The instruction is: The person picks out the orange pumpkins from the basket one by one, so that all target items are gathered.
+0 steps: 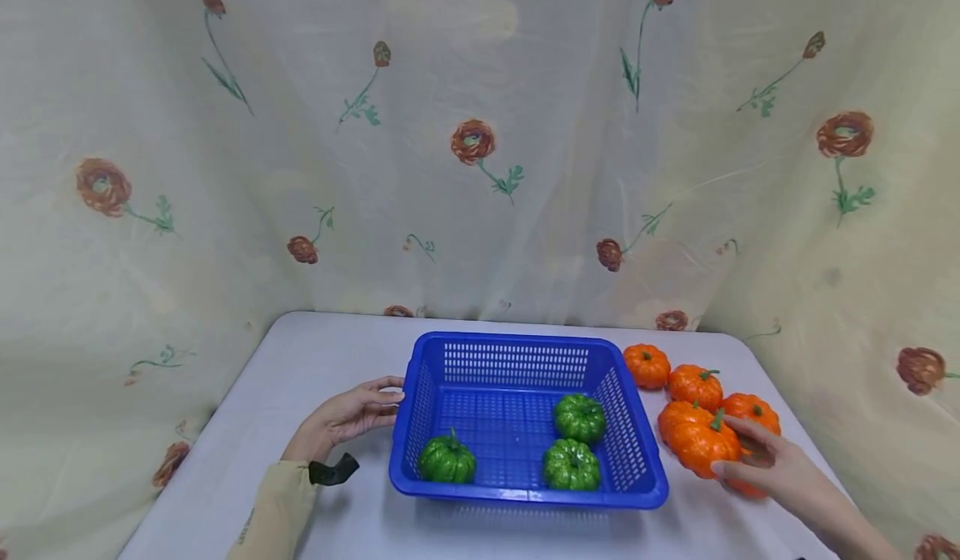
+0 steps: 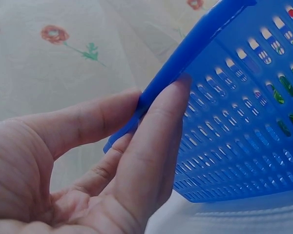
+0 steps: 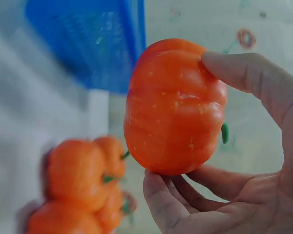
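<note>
A blue plastic basket (image 1: 517, 495) with slotted walls stands mid-table. Inside it lie a green pumpkin (image 1: 447, 458) at the near left and two more, one green pumpkin (image 1: 580, 418) behind another green pumpkin (image 1: 572, 465), at the right. My left hand (image 1: 358, 414) pinches the basket's left rim between thumb and fingers; the left wrist view shows this grip on the rim (image 2: 168, 80). To the basket's right, my right hand (image 1: 776, 464) holds an orange pumpkin (image 3: 176, 107) between thumb and fingers, lifted above the others in the right wrist view.
Several orange pumpkins (image 1: 694, 387) are grouped on the white table (image 1: 352, 352) along the basket's right side. A pale flowered curtain (image 1: 540, 210) hangs behind the table and along both its sides. A black strap end (image 1: 333, 470) sticks out from the left wrist.
</note>
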Tool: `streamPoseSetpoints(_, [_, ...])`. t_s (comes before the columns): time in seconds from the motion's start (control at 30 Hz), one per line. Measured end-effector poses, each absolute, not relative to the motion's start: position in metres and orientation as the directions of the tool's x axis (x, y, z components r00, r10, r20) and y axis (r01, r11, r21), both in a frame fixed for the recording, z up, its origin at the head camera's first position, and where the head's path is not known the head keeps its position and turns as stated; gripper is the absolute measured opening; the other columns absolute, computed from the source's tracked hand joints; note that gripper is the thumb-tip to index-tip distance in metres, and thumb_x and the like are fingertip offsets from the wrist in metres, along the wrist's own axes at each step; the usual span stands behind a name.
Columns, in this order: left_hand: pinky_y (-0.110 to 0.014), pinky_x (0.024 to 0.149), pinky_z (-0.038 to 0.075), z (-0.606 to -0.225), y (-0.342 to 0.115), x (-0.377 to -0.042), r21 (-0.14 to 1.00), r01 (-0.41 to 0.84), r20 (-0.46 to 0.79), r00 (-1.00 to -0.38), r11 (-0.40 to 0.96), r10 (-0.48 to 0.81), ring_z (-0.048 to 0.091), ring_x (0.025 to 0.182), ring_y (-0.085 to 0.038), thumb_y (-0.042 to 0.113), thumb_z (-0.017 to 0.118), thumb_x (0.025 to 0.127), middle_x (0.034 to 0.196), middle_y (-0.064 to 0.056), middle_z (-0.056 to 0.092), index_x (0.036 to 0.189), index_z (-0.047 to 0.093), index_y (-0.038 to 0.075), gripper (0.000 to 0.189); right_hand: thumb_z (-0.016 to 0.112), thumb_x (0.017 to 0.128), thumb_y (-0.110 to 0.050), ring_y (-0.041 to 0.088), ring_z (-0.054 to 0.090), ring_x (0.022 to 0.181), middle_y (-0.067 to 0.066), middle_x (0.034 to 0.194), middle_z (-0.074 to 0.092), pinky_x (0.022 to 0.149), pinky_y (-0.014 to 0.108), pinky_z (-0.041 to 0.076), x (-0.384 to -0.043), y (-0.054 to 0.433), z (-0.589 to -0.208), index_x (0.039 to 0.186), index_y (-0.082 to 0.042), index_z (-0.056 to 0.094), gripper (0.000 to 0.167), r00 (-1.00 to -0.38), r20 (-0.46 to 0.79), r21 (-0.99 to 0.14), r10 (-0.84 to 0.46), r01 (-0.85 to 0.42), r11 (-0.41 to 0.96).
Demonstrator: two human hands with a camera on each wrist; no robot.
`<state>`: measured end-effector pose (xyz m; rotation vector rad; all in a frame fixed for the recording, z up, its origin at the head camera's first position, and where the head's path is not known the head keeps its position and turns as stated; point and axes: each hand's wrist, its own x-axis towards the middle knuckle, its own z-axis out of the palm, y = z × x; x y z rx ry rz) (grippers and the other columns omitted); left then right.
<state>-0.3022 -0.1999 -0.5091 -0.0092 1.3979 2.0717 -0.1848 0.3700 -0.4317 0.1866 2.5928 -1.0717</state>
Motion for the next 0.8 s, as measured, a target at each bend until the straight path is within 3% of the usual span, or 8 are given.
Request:
streamPoseSetpoints(0.2, [-0.031,0.085,0.059,-0.507,-0.200,-0.299,0.836,-0.498,-0.340,-0.799,-0.231,0.495,0.067,0.092,-0.018,0.003,0.059,0.094,0.107,-0.009,0.066,0.134,0.037,0.003,0.045,0.059,0.087,-0.060,0.057,0.033,0.125,0.041,0.145,0.024,0.088,0.063,0.048,-0.172,0.389,-0.467,0.148,0.008,0.017,0.100,-0.886,-0.455,-0.579,0.089,0.370,0.726])
streamPoseSetpoints(0.57, [-0.031,0.085,0.059,-0.508,-0.203,-0.301,0.836,-0.492,-0.332,-0.806,-0.243,0.489,0.068,0.092,-0.018,0.002,0.057,0.095,0.107,-0.009,0.066,0.135,0.035,0.003,0.045,0.073,0.067,-0.068,0.058,0.026,0.127,0.042,0.142,0.021,0.104,0.065,0.033,-0.167,0.368,-0.514,0.146,0.012,0.015,0.126,-0.871,-0.447,-0.619,0.204,0.466,0.632])
streamPoseSetpoints(0.8, [-0.031,0.085,0.059,-0.509,-0.200,-0.300,0.835,-0.491,-0.329,-0.808,-0.249,0.488,0.068,0.093,-0.018,0.002,0.057,0.095,0.108,-0.010,0.066,0.135,0.034,0.003,0.047,0.075,0.058,-0.071,0.057,0.025,0.126,0.041,0.141,0.021,0.104,0.065,0.031,-0.170,0.360,-0.520,0.146,0.014,0.011,0.138,-0.857,-0.427,-0.631,0.289,0.511,0.584])
